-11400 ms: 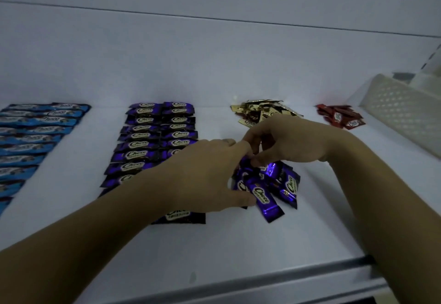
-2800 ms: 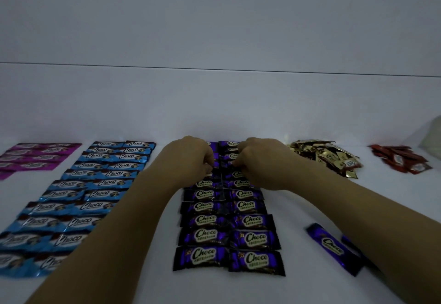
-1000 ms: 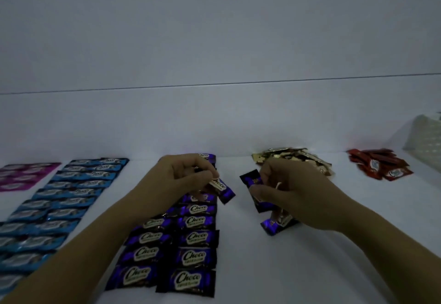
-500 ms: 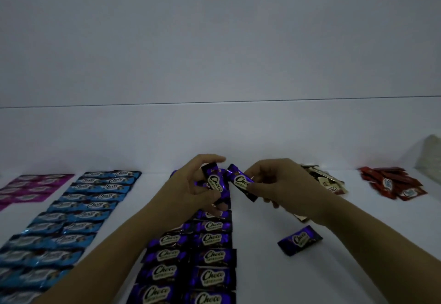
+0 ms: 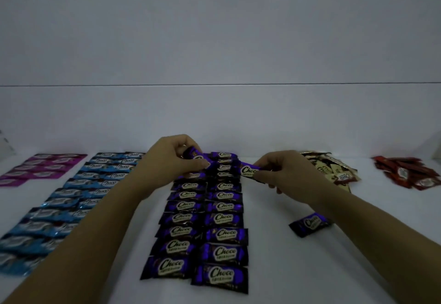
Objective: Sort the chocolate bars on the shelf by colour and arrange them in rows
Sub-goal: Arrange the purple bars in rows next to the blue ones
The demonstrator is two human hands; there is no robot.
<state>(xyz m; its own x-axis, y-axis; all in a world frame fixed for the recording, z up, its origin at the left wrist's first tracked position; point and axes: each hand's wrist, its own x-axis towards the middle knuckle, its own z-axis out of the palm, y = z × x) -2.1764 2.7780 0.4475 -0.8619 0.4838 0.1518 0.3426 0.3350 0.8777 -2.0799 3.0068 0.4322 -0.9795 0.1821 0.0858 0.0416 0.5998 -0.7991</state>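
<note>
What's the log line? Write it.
left hand: grips purple bar | right hand: pinches second purple bar | stray purple bar: on shelf

Bare shelf (image 5: pixel 274 263) between purple rows (image 5: pixel 207 220) and gold pile (image 5: pixel 331 170) holds one loose bar (image 5: pixel 310 223).

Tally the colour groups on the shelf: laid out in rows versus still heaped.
Laid in rows: 3 (pink rows, blue rows, purple rows)
Still heaped: 2 (gold heap, red heap)
Total: 5
</note>
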